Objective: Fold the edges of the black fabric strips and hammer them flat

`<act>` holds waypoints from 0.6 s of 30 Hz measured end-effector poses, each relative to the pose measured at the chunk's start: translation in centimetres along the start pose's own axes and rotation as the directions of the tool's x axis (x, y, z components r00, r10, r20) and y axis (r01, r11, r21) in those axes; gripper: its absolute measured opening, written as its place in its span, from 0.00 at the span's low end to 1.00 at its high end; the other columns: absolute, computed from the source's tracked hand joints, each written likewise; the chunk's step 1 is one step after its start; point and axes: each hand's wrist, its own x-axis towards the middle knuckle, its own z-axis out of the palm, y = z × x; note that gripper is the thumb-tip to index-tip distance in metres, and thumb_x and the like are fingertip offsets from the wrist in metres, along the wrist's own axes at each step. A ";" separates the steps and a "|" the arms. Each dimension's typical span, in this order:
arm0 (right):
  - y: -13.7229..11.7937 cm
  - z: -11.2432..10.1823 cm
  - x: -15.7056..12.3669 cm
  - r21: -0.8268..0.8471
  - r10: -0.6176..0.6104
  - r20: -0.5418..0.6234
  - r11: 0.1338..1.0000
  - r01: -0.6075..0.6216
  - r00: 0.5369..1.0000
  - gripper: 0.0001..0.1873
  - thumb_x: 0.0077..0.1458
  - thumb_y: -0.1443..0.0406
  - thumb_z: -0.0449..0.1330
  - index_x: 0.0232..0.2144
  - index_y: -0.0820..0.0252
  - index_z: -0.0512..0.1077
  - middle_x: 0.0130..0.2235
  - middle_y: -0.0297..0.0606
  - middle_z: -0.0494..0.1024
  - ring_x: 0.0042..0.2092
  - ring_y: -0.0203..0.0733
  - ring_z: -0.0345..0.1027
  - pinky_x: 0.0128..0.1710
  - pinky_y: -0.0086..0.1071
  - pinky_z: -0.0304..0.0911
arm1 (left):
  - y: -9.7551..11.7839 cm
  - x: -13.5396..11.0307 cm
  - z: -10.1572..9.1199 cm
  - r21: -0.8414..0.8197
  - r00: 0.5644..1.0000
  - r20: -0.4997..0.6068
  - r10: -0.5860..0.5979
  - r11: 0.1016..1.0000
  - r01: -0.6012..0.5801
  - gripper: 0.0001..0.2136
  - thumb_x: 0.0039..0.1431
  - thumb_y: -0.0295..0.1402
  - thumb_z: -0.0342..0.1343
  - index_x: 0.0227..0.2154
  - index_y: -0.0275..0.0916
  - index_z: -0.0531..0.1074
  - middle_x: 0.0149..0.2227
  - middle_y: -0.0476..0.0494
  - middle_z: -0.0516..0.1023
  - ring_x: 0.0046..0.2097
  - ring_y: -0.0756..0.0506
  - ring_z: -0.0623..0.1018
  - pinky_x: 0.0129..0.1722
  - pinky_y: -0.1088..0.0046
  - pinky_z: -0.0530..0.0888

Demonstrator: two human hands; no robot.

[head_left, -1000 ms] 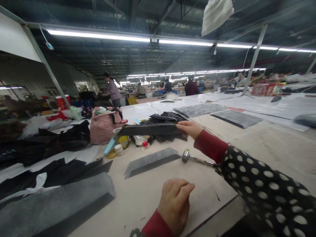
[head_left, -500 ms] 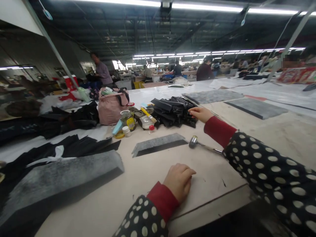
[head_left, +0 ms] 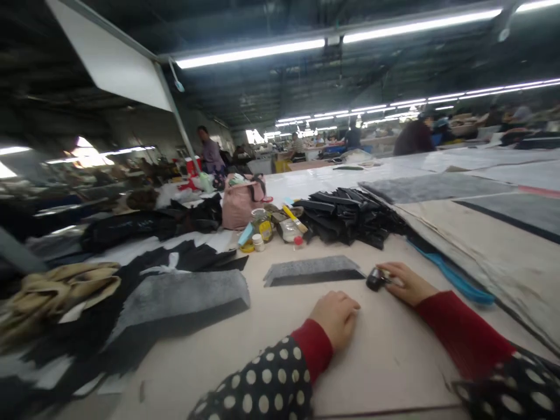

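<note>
Between the thumb and bent fingers of the right hand (head_left: pixel 406 284) sits the neck of a small metal hammer (head_left: pixel 375 279), its dark, rounded head poking out just left of the fingertips. Those fingers are partly curled and touch the hammer close behind its head; how tightly they close cannot be told. To their left and nearer the body, the left hand (head_left: pixel 336 318) lies palm down on the pale beige worktop (head_left: pixel 380 356), its fingers loosely bent and close together; the underside is hidden, so whether it has hold of anything cannot be told.

Just beyond the left hand's fingers lies a mottled grey, slant-ended flat strip (head_left: pixel 312 268) with a dark band along its near edge, its right tip near the hammer's head. Farther out from the right hand's fingers is a heap of black, glossy strips (head_left: pixel 345 216). Left of that heap, beyond the left hand's fingers, are a yellow-handled brush (head_left: pixel 294 218), a clear glass jar with a yellow label (head_left: pixel 262 224) and a small white bottle (head_left: pixel 258 242), with a soft pink bag (head_left: pixel 240 204) behind. To the right of the right hand's fingers runs a curved, bright blue strip (head_left: pixel 459 279). Well left of the left hand's fingers, a larger mottled grey piece (head_left: pixel 186 297) lies by black fabric pieces (head_left: pixel 203 258).
</note>
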 end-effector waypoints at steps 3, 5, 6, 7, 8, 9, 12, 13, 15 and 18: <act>3.9 1.0 0.7 -0.030 -0.010 -0.041 1.000 0.009 0.999 0.23 0.44 0.59 0.52 0.44 0.59 0.69 0.44 0.50 0.70 0.42 0.49 0.67 0.43 0.40 0.65 | -1.1 2.7 -0.5 0.126 0.997 0.032 -0.070 0.990 0.066 0.13 0.50 0.29 0.48 0.41 0.39 0.68 0.41 0.43 0.70 0.42 0.43 0.68 0.41 0.64 0.68; 5.6 1.1 1.4 -0.122 0.005 -0.124 0.992 -0.020 0.992 0.21 0.45 0.62 0.50 0.42 0.60 0.71 0.43 0.52 0.70 0.43 0.52 0.67 0.45 0.42 0.63 | -1.9 4.3 -0.3 0.195 0.990 -0.002 -0.139 0.971 0.137 0.13 0.52 0.31 0.47 0.40 0.39 0.68 0.41 0.42 0.70 0.43 0.41 0.67 0.40 0.62 0.68; 5.9 0.9 1.6 -0.178 0.016 -0.166 0.983 -0.046 0.986 0.20 0.45 0.63 0.50 0.40 0.59 0.72 0.42 0.52 0.71 0.44 0.53 0.66 0.45 0.43 0.62 | -2.2 4.9 -0.1 0.214 0.984 -0.029 -0.174 0.961 0.176 0.12 0.53 0.32 0.46 0.40 0.40 0.68 0.41 0.42 0.70 0.44 0.41 0.67 0.40 0.61 0.68; 5.6 0.4 1.7 -0.233 0.025 -0.208 0.970 -0.075 0.978 0.19 0.44 0.65 0.49 0.38 0.58 0.73 0.42 0.53 0.71 0.43 0.54 0.66 0.45 0.44 0.62 | -2.5 5.4 0.2 0.223 0.976 -0.059 -0.208 0.950 0.216 0.12 0.53 0.33 0.46 0.39 0.40 0.68 0.41 0.42 0.69 0.44 0.40 0.66 0.41 0.61 0.67; 5.0 0.0 1.7 -0.277 0.023 -0.235 0.957 -0.090 0.972 0.18 0.45 0.65 0.49 0.36 0.57 0.73 0.41 0.52 0.72 0.43 0.55 0.66 0.44 0.45 0.62 | -2.6 5.7 0.6 0.223 0.967 -0.085 -0.240 0.941 0.253 0.12 0.54 0.34 0.45 0.39 0.40 0.68 0.41 0.41 0.69 0.45 0.40 0.66 0.41 0.60 0.67; 3.9 -0.4 1.6 -0.306 0.006 -0.233 0.949 -0.079 0.973 0.16 0.46 0.65 0.49 0.35 0.57 0.73 0.40 0.52 0.72 0.42 0.55 0.66 0.44 0.45 0.62 | -2.7 5.9 1.0 0.214 0.958 -0.105 -0.267 0.934 0.285 0.12 0.54 0.35 0.45 0.39 0.40 0.68 0.42 0.41 0.69 0.45 0.40 0.66 0.42 0.60 0.66; -0.9 -0.5 1.1 -0.241 -0.124 -0.048 0.964 0.109 0.991 0.16 0.53 0.60 0.46 0.32 0.57 0.73 0.36 0.47 0.72 0.39 0.48 0.67 0.41 0.41 0.63 | -2.6 5.7 1.8 0.181 0.944 -0.121 -0.308 0.928 0.326 0.11 0.54 0.36 0.45 0.37 0.40 0.68 0.41 0.41 0.69 0.45 0.40 0.66 0.42 0.59 0.65; -2.6 -0.1 0.9 -0.190 -0.161 0.051 0.967 0.168 0.986 0.17 0.55 0.60 0.45 0.31 0.56 0.73 0.33 0.45 0.72 0.36 0.45 0.67 0.38 0.39 0.64 | -2.5 5.5 1.8 0.173 0.944 -0.114 -0.309 0.930 0.326 0.11 0.54 0.36 0.46 0.37 0.40 0.68 0.41 0.42 0.69 0.44 0.41 0.66 0.42 0.60 0.65; -5.2 1.0 0.6 -0.138 -0.204 0.163 0.964 0.227 0.965 0.18 0.56 0.60 0.44 0.30 0.55 0.73 0.30 0.42 0.72 0.33 0.42 0.67 0.34 0.37 0.64 | -2.4 5.1 1.8 0.164 0.945 -0.104 -0.311 0.931 0.325 0.11 0.54 0.36 0.46 0.38 0.40 0.68 0.42 0.42 0.69 0.44 0.41 0.66 0.42 0.60 0.65; -6.7 2.6 0.2 -0.186 -0.194 0.177 0.956 0.226 0.965 0.17 0.56 0.62 0.45 0.30 0.54 0.74 0.30 0.41 0.71 0.33 0.44 0.67 0.34 0.39 0.64 | -2.2 4.6 1.6 0.153 0.943 -0.098 -0.319 0.931 0.331 0.12 0.53 0.39 0.48 0.38 0.40 0.67 0.42 0.42 0.68 0.45 0.41 0.66 0.43 0.61 0.65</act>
